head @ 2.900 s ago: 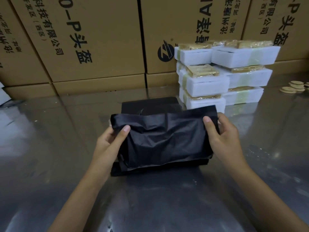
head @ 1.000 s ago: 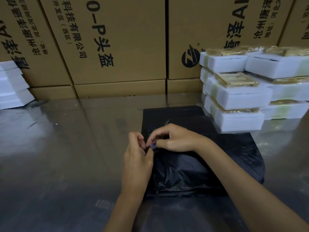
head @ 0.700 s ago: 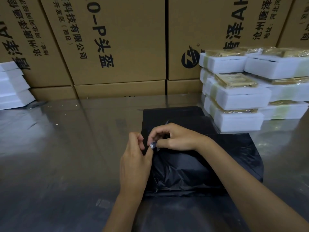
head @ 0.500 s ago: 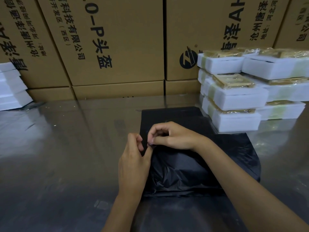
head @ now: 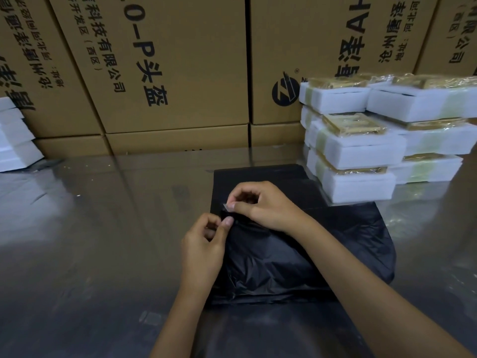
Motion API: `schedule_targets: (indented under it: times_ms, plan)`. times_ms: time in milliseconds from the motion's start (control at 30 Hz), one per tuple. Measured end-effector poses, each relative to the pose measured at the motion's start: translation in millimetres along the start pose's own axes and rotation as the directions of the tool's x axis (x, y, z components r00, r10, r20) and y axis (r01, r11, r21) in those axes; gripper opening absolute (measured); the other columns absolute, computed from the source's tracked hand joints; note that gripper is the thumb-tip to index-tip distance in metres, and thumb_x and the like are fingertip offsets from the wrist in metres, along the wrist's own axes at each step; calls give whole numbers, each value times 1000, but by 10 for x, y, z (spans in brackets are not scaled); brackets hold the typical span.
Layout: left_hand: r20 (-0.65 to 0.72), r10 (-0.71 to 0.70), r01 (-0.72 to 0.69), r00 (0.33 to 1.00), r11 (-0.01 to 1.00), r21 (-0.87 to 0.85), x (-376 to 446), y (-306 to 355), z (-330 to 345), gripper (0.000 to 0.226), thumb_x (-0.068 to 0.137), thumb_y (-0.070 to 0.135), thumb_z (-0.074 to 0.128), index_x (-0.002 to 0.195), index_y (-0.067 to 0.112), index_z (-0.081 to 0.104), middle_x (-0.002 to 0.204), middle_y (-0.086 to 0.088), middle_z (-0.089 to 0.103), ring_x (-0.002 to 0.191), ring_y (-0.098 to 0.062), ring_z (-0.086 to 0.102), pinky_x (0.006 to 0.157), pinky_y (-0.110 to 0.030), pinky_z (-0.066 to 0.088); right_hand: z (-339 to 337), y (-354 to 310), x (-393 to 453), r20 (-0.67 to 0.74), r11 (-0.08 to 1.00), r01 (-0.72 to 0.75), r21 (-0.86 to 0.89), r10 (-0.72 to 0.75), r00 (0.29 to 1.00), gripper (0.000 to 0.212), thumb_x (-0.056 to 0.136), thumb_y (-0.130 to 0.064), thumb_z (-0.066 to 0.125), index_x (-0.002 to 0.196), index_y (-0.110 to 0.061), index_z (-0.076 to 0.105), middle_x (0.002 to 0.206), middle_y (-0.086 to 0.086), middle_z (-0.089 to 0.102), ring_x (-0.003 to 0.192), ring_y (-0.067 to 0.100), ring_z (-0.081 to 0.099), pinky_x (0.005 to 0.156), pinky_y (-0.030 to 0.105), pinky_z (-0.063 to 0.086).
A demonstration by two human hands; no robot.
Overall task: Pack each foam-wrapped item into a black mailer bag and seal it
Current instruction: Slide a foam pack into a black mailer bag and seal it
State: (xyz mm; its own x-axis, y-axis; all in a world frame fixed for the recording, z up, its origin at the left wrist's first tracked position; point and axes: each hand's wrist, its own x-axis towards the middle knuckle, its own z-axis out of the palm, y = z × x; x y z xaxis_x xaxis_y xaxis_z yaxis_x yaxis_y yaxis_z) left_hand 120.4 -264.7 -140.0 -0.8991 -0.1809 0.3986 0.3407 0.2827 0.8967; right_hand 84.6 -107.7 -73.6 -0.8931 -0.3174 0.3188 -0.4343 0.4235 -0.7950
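Observation:
A bulging black mailer bag (head: 296,257) lies on the shiny metal table (head: 90,241), on top of a flat pile of empty black bags (head: 258,179). My left hand (head: 204,244) pinches the bag's upper left corner between thumb and fingers. My right hand (head: 260,205) reaches across the bag and pinches the small pale end of the seal strip (head: 227,206) just above that corner. White foam-wrapped items with yellow tape (head: 353,148) are stacked at the right.
Big brown cardboard boxes (head: 167,73) with black print wall off the back of the table. A few white foam blocks (head: 13,135) are piled at the far left edge. Bare table surface lies to the left of my hands.
The bag was held up by both hands; now it lies flat. Over the last second my right hand has lifted the strip's pale end slightly away from my left hand's pinch.

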Motion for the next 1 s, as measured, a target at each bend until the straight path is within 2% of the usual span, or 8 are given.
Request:
schedule_targets:
  times_ms: [100,200,433,500,600,667,800,1000]
  plan:
    - [12,-71,71,997,994,-82,-2,11,-10,31,91,27,71,66,23,52,53,5,39,51,-7,33,46,-20,26,-12,47,19,-167,997,-37,61,47,985,10,91,-9,67,85,-15,71,86,-2,72,86,14,67,83,31,54]
    - [28,-180,183,983,970,-161,-21,22,-13,31,89,27,72,66,20,53,60,3,46,56,-8,38,52,-21,31,-56,80,37,-301,971,-80,223,147,942,12,91,-11,67,83,-18,72,78,-7,68,73,3,61,73,21,49]
    - [42,-270,272,962,930,-247,0,126,66,20,92,35,69,88,17,63,73,-13,65,70,-18,59,69,-34,48,-69,58,89,-280,931,-173,322,268,922,11,91,-16,69,83,-20,75,73,-11,66,68,-2,58,66,15,45]
    - [-11,-239,232,971,949,-212,18,139,102,21,94,30,68,86,12,59,64,-12,56,64,-18,50,63,-33,41,-60,46,93,-284,931,-168,325,266,921,10,92,-15,69,84,-19,75,71,-11,65,67,-3,56,66,14,44]
    - [-101,-165,161,981,986,-41,-14,115,110,25,96,24,64,78,11,52,47,8,41,47,-7,34,50,-28,31,-78,10,117,-304,940,-148,308,245,921,10,92,-13,68,85,-16,73,78,-4,67,72,2,59,72,20,49]
    - [-94,-98,116,991,971,208,-65,83,97,26,98,27,60,77,15,50,49,6,50,48,-11,46,51,-30,37,-91,-9,125,-318,954,-128,271,214,924,12,93,-10,66,84,-16,71,80,0,68,73,6,60,75,25,50]
    - [51,-99,37,994,727,686,-176,123,190,26,101,44,48,86,24,44,71,7,53,66,-22,50,59,-33,35,-121,41,124,-350,954,-147,261,236,906,16,94,-9,64,82,-18,69,78,-2,67,77,10,61,83,34,54]
    - [112,-94,-27,989,636,771,-241,199,310,24,104,45,38,93,24,35,103,4,61,93,-24,65,64,-32,35,-130,102,128,-381,930,-162,329,288,878,16,95,-12,64,83,-21,69,77,-2,67,78,12,61,88,39,56]
